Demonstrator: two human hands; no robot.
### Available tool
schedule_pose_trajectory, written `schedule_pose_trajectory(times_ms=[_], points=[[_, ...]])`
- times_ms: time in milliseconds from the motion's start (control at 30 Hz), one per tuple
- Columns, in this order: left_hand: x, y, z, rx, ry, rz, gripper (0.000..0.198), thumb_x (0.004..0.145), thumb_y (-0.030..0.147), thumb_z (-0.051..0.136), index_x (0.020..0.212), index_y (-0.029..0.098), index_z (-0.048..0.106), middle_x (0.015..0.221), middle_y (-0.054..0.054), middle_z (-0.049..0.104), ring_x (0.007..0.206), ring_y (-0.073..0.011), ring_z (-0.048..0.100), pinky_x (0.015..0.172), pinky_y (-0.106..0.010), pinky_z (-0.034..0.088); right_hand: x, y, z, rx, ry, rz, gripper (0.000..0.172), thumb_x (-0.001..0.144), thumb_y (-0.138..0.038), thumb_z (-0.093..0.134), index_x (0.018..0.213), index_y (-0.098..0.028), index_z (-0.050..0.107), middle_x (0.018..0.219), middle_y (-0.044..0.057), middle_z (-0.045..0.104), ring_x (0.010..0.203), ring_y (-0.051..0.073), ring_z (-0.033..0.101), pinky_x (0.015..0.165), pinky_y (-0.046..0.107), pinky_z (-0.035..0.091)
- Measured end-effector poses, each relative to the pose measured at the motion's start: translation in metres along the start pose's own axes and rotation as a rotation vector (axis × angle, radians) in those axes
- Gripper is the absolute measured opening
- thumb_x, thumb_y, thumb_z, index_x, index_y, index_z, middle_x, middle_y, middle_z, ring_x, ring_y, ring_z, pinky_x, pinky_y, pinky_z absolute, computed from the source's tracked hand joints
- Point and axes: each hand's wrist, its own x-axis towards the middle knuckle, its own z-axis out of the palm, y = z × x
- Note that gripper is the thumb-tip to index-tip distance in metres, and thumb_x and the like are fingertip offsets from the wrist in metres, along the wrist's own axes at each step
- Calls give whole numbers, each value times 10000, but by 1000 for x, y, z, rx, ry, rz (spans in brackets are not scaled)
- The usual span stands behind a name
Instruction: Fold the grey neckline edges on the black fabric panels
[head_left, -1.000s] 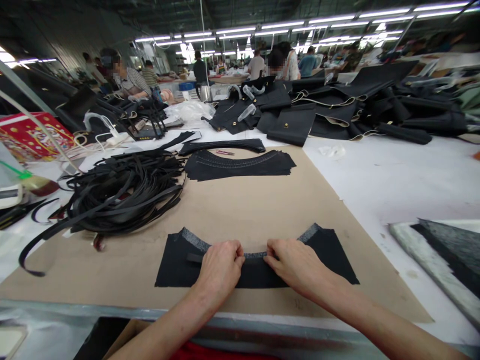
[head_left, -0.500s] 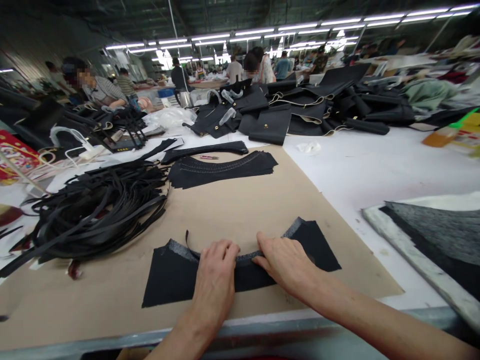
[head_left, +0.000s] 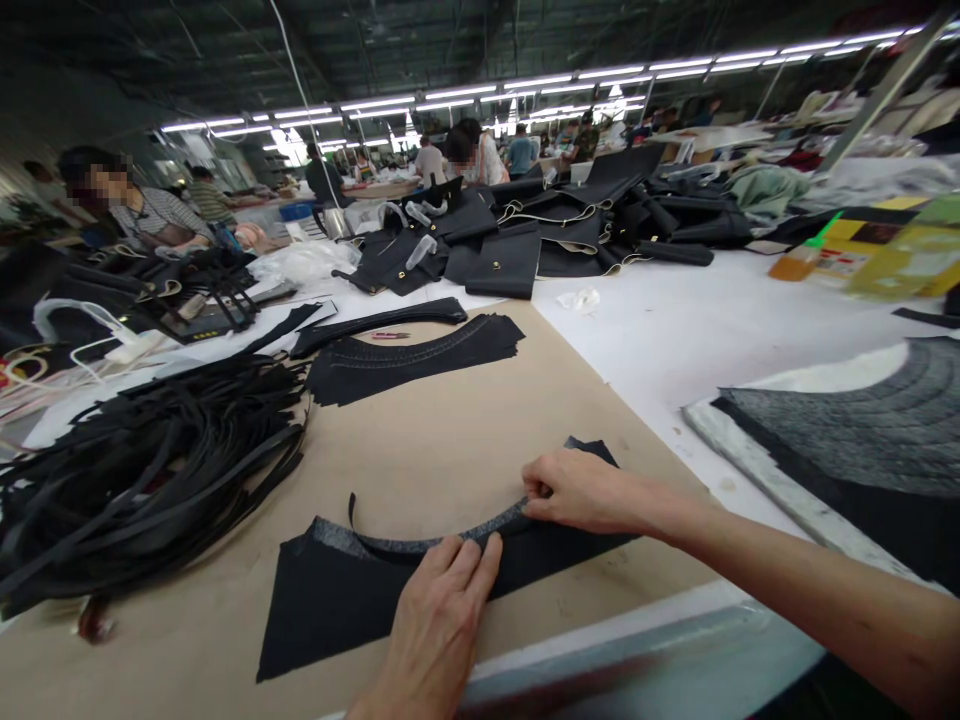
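A curved black fabric piece (head_left: 330, 605) with a grey speckled margin lies on brown paper at the table's front. A narrow black strip (head_left: 401, 545) runs along its concave edge, and the strip's left tip curls up off the piece. My left hand (head_left: 442, 610) lies on the fabric just below this edge, its fingers stretched out and pressing down. Farther right, my right hand (head_left: 574, 490) pinches the strip at the curved edge between thumb and fingers. The right hand partly covers the piece's right end.
A heap of black strips (head_left: 150, 470) lies at left. Stacked curved black pieces (head_left: 420, 355) and small red-handled snippers (head_left: 390, 335) lie beyond. Black bag parts (head_left: 495, 260) are piled at the back. Grey-black fabric (head_left: 847, 440) lies at right, near a bottle of orange liquid (head_left: 799, 262).
My right hand has moved right along the curved edge, away from my left hand, and its fingers have closed in a pinch. My left hand has slid below the edge. The view has turned right.
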Motion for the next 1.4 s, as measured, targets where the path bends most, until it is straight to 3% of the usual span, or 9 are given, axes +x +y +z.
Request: schedule_pose_trajectory(times_ms=[267,533,767,900,1067,1233,1400], points=[[4,5,2,43,-42,-60,670,768,-39,448,1392,201,404,1034,-53,598,922,-221,542,852,-369,518,4,-2,9,-97,48,-23,136,781,-202,535,760,-169,665,736,85,690,737,252,659,550,276,339],[11,6,0,52,-72,-62,666,780,-5,471,1391,251,411,1033,-54,605,889,-229,542,800,-385,512,2,2,17,-143,96,-44,148,833,-289,594,801,-157,652,778,103,697,792,298,668,631,315,413],[19,18,9,27,25,-14,543,741,-23,435,1254,123,535,1187,-94,596,1041,-233,536,890,-360,460,-3,18,18,-89,171,8,262,820,-416,647,836,-156,623,793,98,688,829,300,643,831,409,380],[27,25,8,25,-27,-39,497,752,8,453,1221,132,561,1040,-68,634,933,-222,560,842,-341,461,1,47,2,51,129,43,218,753,-398,685,785,-190,628,737,35,669,723,226,621,679,307,391],[33,30,11,71,-21,-85,693,711,-10,456,1382,165,423,1050,-74,610,943,-231,526,841,-362,436,7,80,-8,250,75,33,94,740,-268,654,774,-184,627,701,-16,629,653,132,570,555,214,352],[38,34,17,118,-11,-105,735,696,-33,470,1387,213,424,1026,-51,585,900,-228,503,811,-368,428,8,85,-2,352,42,37,56,773,-220,591,789,-167,602,604,-34,567,548,110,536,493,197,349],[39,35,19,143,4,-104,750,701,-31,475,1398,238,410,1033,-57,563,901,-230,494,800,-365,424,8,84,2,328,104,34,32,766,-201,600,756,-172,589,622,-30,571,554,104,519,510,203,324]])
